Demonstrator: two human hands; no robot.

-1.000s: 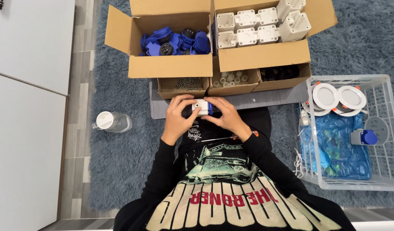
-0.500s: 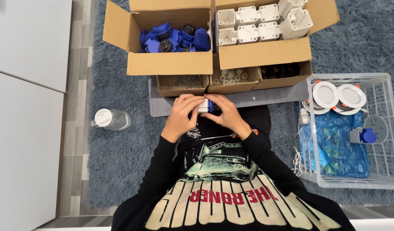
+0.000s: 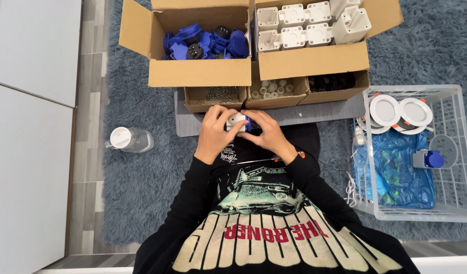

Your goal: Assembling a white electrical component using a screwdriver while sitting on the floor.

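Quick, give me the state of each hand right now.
Left hand: closed on the white side of the small white and blue part.
Right hand: closed on the blue side of the same part.

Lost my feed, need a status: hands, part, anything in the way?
Left hand and right hand both gripping small white and blue part. Held above grey mat. Nothing in the way.

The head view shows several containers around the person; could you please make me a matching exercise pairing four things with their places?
Things:
1. blue plastic parts
2. white housings
3. clear bottle
4. round white lamps

Places:
A. in the wire basket
B. lying on the rug
C. in the left cardboard box
D. in the right cardboard box

Pairs: 1-C, 2-D, 3-B, 4-A
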